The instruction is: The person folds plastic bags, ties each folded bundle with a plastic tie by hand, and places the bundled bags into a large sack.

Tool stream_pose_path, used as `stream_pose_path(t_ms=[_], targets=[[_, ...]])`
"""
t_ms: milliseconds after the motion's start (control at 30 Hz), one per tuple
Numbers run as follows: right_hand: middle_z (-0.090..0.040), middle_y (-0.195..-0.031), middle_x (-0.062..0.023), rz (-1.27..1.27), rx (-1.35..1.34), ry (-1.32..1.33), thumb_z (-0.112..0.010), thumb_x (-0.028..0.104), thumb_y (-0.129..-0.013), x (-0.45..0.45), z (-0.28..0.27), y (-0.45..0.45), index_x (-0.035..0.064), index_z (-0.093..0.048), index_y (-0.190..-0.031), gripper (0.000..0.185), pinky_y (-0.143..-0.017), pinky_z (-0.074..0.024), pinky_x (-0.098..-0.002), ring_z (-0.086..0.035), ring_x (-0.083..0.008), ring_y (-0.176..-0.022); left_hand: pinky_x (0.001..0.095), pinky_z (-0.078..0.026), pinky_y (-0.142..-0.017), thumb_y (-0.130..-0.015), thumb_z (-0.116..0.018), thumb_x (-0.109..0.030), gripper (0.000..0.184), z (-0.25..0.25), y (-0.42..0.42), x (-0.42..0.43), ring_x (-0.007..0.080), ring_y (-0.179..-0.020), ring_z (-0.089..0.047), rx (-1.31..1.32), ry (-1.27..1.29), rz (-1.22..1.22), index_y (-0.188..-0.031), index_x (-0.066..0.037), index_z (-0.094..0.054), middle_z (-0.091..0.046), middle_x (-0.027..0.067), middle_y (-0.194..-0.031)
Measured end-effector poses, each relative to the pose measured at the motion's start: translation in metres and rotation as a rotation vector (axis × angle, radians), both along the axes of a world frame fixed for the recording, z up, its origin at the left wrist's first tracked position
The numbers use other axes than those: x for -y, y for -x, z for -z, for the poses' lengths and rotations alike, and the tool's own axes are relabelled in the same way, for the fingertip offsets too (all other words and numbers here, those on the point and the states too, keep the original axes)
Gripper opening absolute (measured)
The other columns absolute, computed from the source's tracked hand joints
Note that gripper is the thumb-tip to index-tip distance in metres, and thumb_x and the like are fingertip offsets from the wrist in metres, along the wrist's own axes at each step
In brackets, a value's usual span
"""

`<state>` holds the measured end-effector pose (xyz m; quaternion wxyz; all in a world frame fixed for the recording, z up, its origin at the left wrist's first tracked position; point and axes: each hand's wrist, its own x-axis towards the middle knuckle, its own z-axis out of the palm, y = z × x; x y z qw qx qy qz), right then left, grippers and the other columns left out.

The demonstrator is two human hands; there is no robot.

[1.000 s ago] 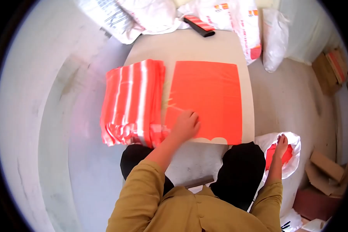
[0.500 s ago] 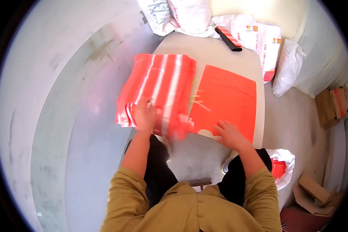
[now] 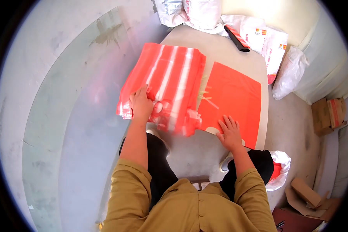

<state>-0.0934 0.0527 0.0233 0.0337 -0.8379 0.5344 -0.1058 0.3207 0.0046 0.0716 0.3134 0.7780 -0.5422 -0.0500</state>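
Note:
My left hand (image 3: 142,105) rests on the near left part of a stack of red-and-white striped plastic bags (image 3: 164,71), fingers stretched over the top layer. Beside that hand, the near edge of the top layer is crumpled and partly see-through, hanging over the table's front edge. My right hand (image 3: 231,133) lies spread on the lower part of a flat red plastic sheet (image 3: 234,94), which has a rounded cut-out in its near edge. A few thin pale strips (image 3: 209,101) lie between the stack and the sheet.
The pale table (image 3: 212,44) has a dark roll with a red-striped part (image 3: 236,38) at its back. White printed sacks (image 3: 275,48) stand behind. On the floor are a white sack with red contents (image 3: 278,170), cardboard boxes (image 3: 328,116) and flattened cardboard (image 3: 307,195).
My left hand has shifted slightly up and left, and its fingers now lie over the bags. My right hand has settled flat on the red sheet. The view has shifted a little.

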Motion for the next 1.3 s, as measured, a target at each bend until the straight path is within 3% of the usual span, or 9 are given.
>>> stream_pose_path(t_ms=[100,200,400,500,600,1000,1100,1200,1300], targets=[[-0.038,-0.160,-0.0109,0.005,0.022,0.022,-0.064,0.041,-0.091,0.001,0.001,0.001,0.0148,-0.054,-0.144,0.060,-0.122,-0.0202,-0.0538,-0.031,-0.0313,-0.149,0.0532,-0.026,-0.116,-0.078,-0.064,-0.003,0.063,-0.005,0.004,0.004,0.0363,-0.136,-0.041,-0.043,-0.051,-0.025,-0.140,-0.013,-0.057,-0.058,0.0089,-0.141],[-0.040,-0.159,-0.0112,0.009,0.033,0.040,-0.064,0.041,-0.091,0.000,0.001,0.001,0.0135,-0.055,-0.143,0.060,-0.122,-0.0210,-0.0534,-0.033,-0.0318,-0.148,0.0491,-0.035,-0.112,-0.076,-0.067,-0.004,0.062,-0.013,0.010,0.004,0.0366,-0.129,-0.049,-0.062,-0.043,-0.067,-0.137,-0.011,-0.059,-0.064,0.0120,-0.132],[-0.042,-0.157,-0.0124,0.015,0.068,0.057,-0.064,0.042,-0.090,-0.001,-0.002,-0.001,0.0105,-0.057,-0.141,0.060,-0.121,-0.0220,-0.0519,-0.035,-0.0318,-0.147,0.0425,-0.054,-0.082,-0.072,-0.077,-0.009,0.037,-0.018,-0.004,-0.002,0.0371,-0.089,-0.068,-0.204,0.021,-0.021,-0.107,-0.004,-0.071,-0.073,0.0172,-0.092],[-0.044,-0.156,-0.0132,0.014,0.083,0.085,-0.065,0.043,-0.090,-0.001,0.001,0.001,0.0095,-0.059,-0.139,0.059,-0.121,-0.0231,-0.0523,-0.036,-0.0323,-0.146,0.0419,-0.053,-0.075,-0.072,-0.080,-0.010,0.026,-0.016,-0.007,-0.008,0.0360,-0.082,-0.068,-0.188,0.077,0.041,-0.094,-0.001,-0.070,-0.071,0.0178,-0.088],[-0.045,-0.155,-0.0138,0.017,0.098,0.092,-0.065,0.043,-0.089,-0.001,0.000,0.001,0.0090,-0.060,-0.137,0.059,-0.120,-0.0246,-0.0527,-0.038,-0.0332,-0.145,0.0355,-0.053,-0.075,-0.080,-0.078,-0.011,0.026,-0.025,-0.004,-0.014,0.0287,-0.084,-0.069,-0.212,0.013,0.069,-0.102,-0.001,-0.068,-0.072,0.0152,-0.092],[-0.051,-0.149,-0.0155,0.062,0.229,0.030,-0.065,0.033,-0.092,0.008,-0.002,0.001,0.0065,-0.061,-0.135,0.051,-0.117,-0.0308,-0.0506,-0.043,-0.0343,-0.140,0.0358,-0.052,-0.076,-0.080,-0.067,0.002,0.017,-0.031,0.016,-0.013,0.0279,-0.084,-0.067,-0.371,0.256,0.063,-0.096,-0.002,-0.066,-0.069,0.0135,-0.090],[-0.056,-0.142,-0.0174,0.124,0.604,-0.076,-0.064,0.028,-0.096,0.008,0.002,-0.021,0.0029,-0.060,-0.133,0.045,-0.107,-0.0433,-0.0449,-0.054,-0.0315,-0.128,0.0358,-0.053,-0.076,-0.081,-0.066,0.003,0.017,-0.037,0.023,-0.017,0.0284,-0.085,-0.067,-0.349,0.275,0.098,-0.096,-0.002,-0.065,-0.069,0.0138,-0.091],[-0.057,-0.142,-0.0160,0.111,1.133,-0.602,-0.053,0.025,-0.104,0.004,-0.020,-0.072,0.0023,-0.057,-0.135,0.038,-0.103,-0.0463,-0.0406,-0.060,-0.0286,-0.120,0.0373,-0.053,-0.074,-0.080,-0.067,0.003,0.014,-0.041,0.034,-0.025,0.0302,-0.083,-0.066,-0.273,0.295,0.135,-0.093,-0.002,-0.065,-0.068,0.0143,-0.091],[-0.061,-0.133,-0.0187,0.218,1.619,-1.018,-0.053,0.036,-0.106,0.003,-0.063,-0.118,0.0001,-0.053,-0.136,0.047,-0.100,-0.0501,-0.0403,-0.063,-0.0278,-0.116,0.0393,-0.052,-0.070,-0.076,-0.069,0.004,0.018,-0.051,0.047,-0.037,0.0335,-0.081,-0.064,-0.127,0.325,0.238,-0.091,-0.003,-0.063,-0.066,0.0142,-0.088]])
